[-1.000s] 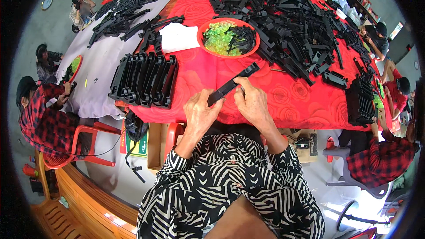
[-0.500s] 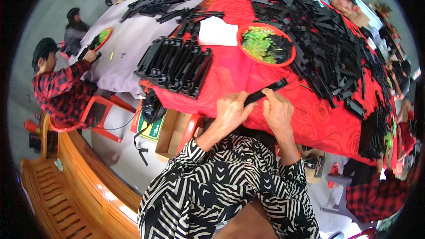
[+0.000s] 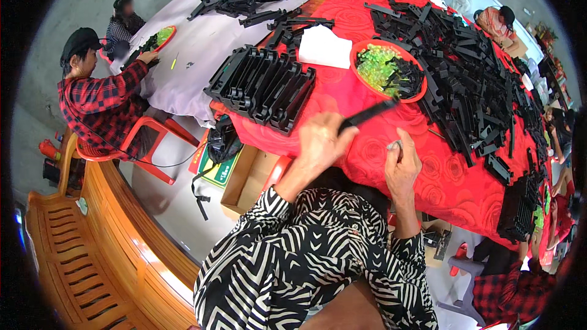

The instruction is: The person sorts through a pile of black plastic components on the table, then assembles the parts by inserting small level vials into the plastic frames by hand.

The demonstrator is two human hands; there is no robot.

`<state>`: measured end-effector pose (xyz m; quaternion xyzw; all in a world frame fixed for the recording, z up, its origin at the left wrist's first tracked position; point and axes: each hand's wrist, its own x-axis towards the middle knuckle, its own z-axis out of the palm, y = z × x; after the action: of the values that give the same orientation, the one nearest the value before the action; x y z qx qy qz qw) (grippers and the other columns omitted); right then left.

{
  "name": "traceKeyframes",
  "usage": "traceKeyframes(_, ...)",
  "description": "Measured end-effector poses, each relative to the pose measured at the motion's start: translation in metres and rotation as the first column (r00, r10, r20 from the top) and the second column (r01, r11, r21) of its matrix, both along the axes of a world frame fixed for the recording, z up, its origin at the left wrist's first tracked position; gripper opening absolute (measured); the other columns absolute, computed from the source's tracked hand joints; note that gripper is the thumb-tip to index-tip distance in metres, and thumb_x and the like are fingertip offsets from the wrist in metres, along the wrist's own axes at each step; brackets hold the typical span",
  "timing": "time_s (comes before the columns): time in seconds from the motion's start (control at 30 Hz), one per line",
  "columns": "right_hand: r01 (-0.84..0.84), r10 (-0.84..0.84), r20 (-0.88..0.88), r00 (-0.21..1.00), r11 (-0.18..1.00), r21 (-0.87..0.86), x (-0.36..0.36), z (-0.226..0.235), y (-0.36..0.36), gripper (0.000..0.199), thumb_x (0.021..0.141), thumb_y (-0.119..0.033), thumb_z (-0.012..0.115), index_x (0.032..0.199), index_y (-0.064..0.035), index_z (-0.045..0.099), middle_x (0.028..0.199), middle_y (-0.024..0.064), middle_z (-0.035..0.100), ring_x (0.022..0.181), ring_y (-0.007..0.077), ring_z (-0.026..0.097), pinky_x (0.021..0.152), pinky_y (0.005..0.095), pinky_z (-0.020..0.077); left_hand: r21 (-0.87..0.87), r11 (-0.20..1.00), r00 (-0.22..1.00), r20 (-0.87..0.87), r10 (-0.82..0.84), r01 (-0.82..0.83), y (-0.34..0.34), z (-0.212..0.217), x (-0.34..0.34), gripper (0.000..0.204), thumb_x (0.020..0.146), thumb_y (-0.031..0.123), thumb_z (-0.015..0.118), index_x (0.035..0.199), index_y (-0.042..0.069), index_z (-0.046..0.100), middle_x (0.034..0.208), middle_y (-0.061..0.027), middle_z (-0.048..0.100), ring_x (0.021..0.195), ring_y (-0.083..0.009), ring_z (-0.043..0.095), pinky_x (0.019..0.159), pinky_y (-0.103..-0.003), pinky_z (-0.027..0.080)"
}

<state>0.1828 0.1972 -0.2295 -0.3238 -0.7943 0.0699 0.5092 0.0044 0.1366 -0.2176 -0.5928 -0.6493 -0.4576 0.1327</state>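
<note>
My left hand (image 3: 323,140) is closed on one end of a long black plastic strip (image 3: 369,116), which points up and to the right over the red cloth. That hand is smeared by motion. My right hand (image 3: 402,168) is apart from the strip, with thumb and forefinger pinched together. Something small and greyish shows at its fingertips, too small to name. Beyond the strip is a red bowl (image 3: 421,96) of small green and black pieces. Left of it sits a stack of black plastic frames (image 3: 263,88), with a white sheet (image 3: 325,47) behind.
A large heap of black plastic strips (image 3: 465,79) covers the right of the red-clothed table (image 3: 422,205). More black parts (image 3: 238,1) lie on the pale cloth. A person in a checked shirt (image 3: 101,95) sits at left. An open cardboard box (image 3: 247,177) stands below the table edge.
My right hand has come away from the black strip and now pinches beside it. My left hand still holds the strip, raised slightly. The whole view has shifted a little.
</note>
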Motion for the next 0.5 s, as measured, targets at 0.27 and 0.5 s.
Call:
traceKeyframes(0.27,-0.03,0.01,-0.079,0.997,0.967,-0.252,0.016,-0.019,-0.001,0.024,0.078,0.002,0.05,0.101,0.0031,0.055,0.086,0.0205,0.06,0.071,0.0301,0.061,0.062,0.0341,0.048,0.131,0.723,0.72,-0.072,0.69,-0.679,-0.025,0.027,-0.137,0.031,0.065,0.034,0.07,0.075,0.006,0.061,0.074,-0.0124,0.059,0.07,-0.0311,0.056,0.063,-0.041,0.044)
traceKeyframes(0.5,-0.101,0.101,-0.015,0.995,0.947,-0.306,0.011,-0.035,-0.004,0.018,0.077,0.001,0.051,0.095,0.0001,0.057,0.086,0.018,0.061,0.074,0.0294,0.062,0.064,0.0346,0.0491,-0.072,0.62,0.624,-0.071,0.778,-0.781,-0.025,0.013,-0.19,0.036,0.066,0.036,0.068,0.082,0.004,0.064,0.087,-0.0159,0.061,0.083,-0.035,0.055,0.075,-0.043,0.042)
